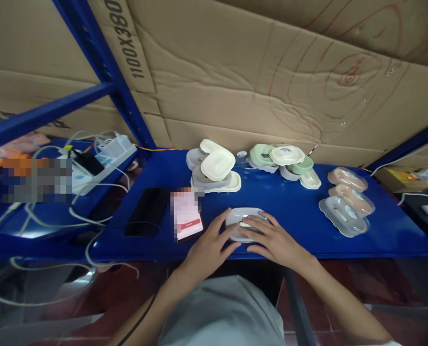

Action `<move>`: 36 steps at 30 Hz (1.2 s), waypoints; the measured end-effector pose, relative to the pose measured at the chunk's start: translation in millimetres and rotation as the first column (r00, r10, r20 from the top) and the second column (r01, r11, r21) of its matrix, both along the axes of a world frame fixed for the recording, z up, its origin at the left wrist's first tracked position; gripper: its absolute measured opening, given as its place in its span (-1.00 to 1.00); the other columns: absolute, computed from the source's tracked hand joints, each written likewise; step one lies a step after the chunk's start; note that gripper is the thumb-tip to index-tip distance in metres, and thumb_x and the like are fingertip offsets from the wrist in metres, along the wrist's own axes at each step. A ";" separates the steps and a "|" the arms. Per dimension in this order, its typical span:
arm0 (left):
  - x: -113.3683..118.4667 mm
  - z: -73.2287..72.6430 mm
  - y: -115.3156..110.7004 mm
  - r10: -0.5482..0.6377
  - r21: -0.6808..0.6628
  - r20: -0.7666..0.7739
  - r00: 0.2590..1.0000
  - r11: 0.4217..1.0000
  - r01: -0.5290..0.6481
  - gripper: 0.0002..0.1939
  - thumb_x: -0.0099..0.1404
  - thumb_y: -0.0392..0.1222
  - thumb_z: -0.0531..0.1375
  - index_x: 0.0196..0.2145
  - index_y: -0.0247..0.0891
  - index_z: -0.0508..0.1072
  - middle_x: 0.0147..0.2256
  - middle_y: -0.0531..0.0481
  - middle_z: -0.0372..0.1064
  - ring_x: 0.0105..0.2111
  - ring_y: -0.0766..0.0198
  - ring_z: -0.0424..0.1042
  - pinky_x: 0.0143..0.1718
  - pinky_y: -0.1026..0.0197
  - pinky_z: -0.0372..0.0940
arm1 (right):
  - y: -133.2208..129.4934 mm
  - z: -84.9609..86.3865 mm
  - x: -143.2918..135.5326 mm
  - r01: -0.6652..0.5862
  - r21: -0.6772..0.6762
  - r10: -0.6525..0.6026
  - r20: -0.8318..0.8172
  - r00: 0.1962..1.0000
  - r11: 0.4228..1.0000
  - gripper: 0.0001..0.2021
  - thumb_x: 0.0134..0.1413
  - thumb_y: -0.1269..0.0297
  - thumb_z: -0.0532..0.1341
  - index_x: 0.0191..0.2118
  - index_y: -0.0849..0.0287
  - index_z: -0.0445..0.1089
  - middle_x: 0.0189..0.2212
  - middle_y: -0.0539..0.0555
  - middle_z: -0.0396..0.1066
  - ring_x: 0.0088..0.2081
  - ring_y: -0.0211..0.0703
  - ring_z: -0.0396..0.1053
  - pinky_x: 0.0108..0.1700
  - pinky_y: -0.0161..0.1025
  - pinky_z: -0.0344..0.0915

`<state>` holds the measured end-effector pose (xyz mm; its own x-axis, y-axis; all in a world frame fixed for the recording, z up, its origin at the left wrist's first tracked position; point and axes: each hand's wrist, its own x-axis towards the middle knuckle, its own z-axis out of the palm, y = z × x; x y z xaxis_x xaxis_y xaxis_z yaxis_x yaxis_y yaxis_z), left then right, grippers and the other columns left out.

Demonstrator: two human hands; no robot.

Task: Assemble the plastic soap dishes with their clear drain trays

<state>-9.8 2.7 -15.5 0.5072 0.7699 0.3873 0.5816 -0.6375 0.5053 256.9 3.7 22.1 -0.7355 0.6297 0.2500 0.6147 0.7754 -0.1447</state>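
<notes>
A shallow pale grey oval dish lies on the blue table near its front edge, directly before me. My left hand closes around the dish's left side, thumb at the front and fingers along the rim. From the right, my right hand grips the dish, its fingers reaching over the inside. Under those fingers shows a small whitish strip, partly hidden; I cannot tell whether it is a separate piece.
Cream and grey containers are stacked behind the dish, with green and cream ones further right. Clear-covered peach containers lie at right. A lit phone and a black slab lie left. Cables and a power strip occupy the far left.
</notes>
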 end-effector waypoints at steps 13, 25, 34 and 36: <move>1.5 2.4 -1.5 0.026 0.017 0.013 1.000 1.000 -0.027 -0.59 0.49 -0.14 0.29 0.25 -0.10 0.46 0.46 -0.20 0.12 0.40 -0.06 0.31 0.37 -0.12 0.34 | 240.3 49.1 -22.0 0.307 0.284 -0.383 0.271 0.883 0.908 -0.30 0.25 0.12 0.36 0.42 0.26 0.28 0.33 0.44 0.36 0.38 0.41 0.24 0.44 0.44 -0.04; 1.3 -1.8 -2.1 0.031 0.057 -0.007 0.999 0.998 -0.030 -0.59 0.51 -0.13 0.27 0.27 -0.10 0.44 0.46 -0.23 0.12 0.39 -0.09 0.32 0.34 -0.17 0.37 | 251.7 52.2 5.0 0.251 0.262 -0.306 0.195 0.932 0.932 -0.53 0.52 0.13 0.04 0.34 0.21 0.40 0.25 0.27 0.49 0.30 0.23 0.28 0.36 0.23 0.05; 1.8 -0.2 -2.0 0.043 0.044 -0.012 0.999 0.998 -0.042 -0.59 0.51 -0.13 0.26 0.27 -0.07 0.44 0.47 -0.19 0.12 0.39 -0.08 0.33 0.34 -0.13 0.37 | 244.9 39.9 -0.7 0.537 0.274 -0.440 -0.344 0.830 0.798 -0.58 0.48 0.15 0.00 0.22 0.15 0.45 0.13 0.29 0.54 0.22 0.22 0.38 0.37 0.23 0.05; 1.8 0.0 -2.0 0.046 0.036 -0.016 0.999 0.998 -0.045 -0.59 0.50 -0.14 0.27 0.27 -0.07 0.45 0.47 -0.19 0.12 0.38 -0.08 0.33 0.33 -0.12 0.39 | 243.0 39.6 -4.5 0.566 0.263 -0.462 -0.365 0.808 0.782 -0.61 0.42 0.19 0.04 0.18 0.16 0.45 0.10 0.29 0.54 0.20 0.21 0.40 0.37 0.22 0.08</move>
<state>-8.0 0.7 -15.5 0.4786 0.7782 0.4066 0.6189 -0.6275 0.4725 252.4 246.8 61.7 -0.1970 0.7272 0.6575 0.9116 0.3826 -0.1501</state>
